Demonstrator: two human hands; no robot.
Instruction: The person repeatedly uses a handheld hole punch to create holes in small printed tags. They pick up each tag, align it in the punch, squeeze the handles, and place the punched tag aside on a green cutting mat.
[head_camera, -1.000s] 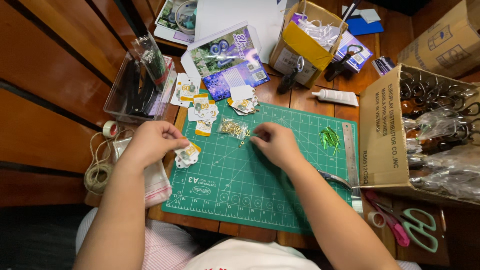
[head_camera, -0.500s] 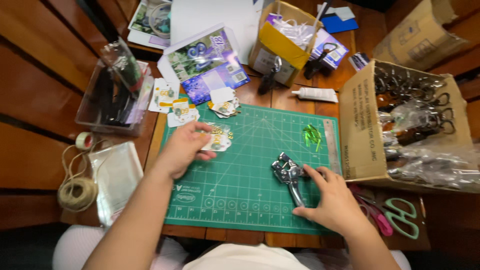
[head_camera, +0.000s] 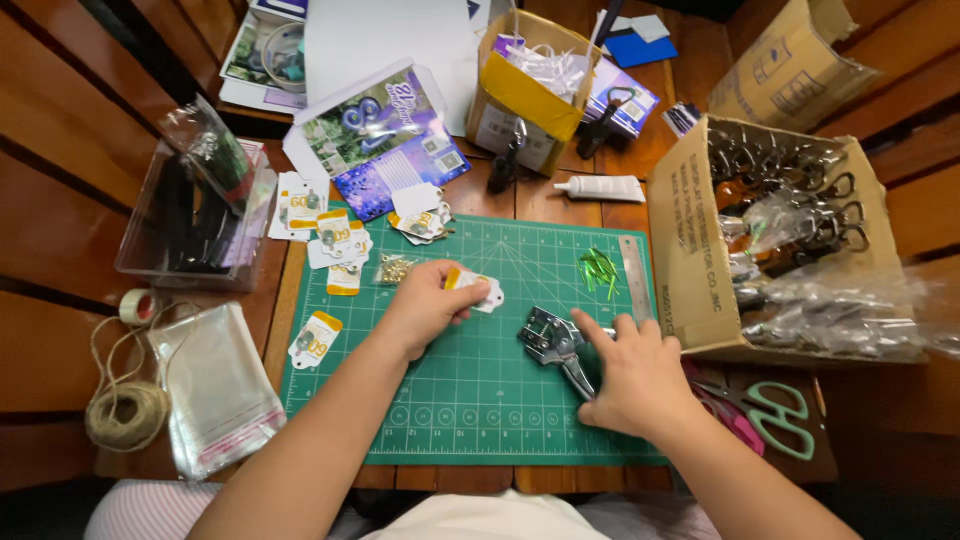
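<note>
The left hand (head_camera: 425, 305) pinches a small white-and-yellow tag (head_camera: 476, 288) over the green cutting mat (head_camera: 440, 400). The right hand (head_camera: 630, 375) closes around a metal punch tool (head_camera: 550, 340), apparently by its handles, resting on the mat. At one o'clock from the tool lie green strips (head_camera: 598, 270); at nine o'clock, another tag (head_camera: 314, 337); at three o'clock, green scissors (head_camera: 775, 412) on the bench.
</note>
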